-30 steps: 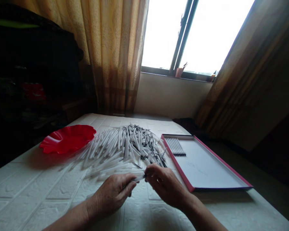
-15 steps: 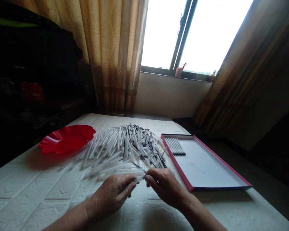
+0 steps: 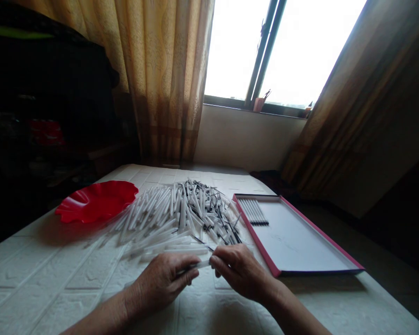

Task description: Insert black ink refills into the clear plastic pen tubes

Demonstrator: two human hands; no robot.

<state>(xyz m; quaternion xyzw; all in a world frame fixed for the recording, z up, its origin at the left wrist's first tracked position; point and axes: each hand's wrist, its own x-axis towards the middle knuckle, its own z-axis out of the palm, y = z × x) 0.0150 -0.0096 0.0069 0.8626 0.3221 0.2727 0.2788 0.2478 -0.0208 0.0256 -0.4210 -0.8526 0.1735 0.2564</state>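
Note:
My left hand [image 3: 165, 279] is closed around a whitish translucent pen barrel [image 3: 204, 264], which points to the right. At the barrel's right end, the fingers of my right hand [image 3: 240, 270] are pinched together; they hide that end, and I cannot tell whether a small part sits between them. Just beyond both hands lies a heap of loose pen barrels [image 3: 157, 207]. Thin black rods [image 3: 219, 214], which look like refills, mix with small black pieces on the heap's right side.
To the right, a shallow pink-edged box lid [image 3: 257, 238] holds a row of black-ended pens [image 3: 254, 212] at its far left corner. A red wavy-rimmed bowl [image 3: 97, 202] stands left of the heap. The table's white brick-patterned cover [image 3: 84, 272] lies underneath. Behind are curtains [image 3: 164, 79] and a window.
The hands have drawn very slightly apart, so a bit more of the barrel shows between them. Everything on the table looks the same.

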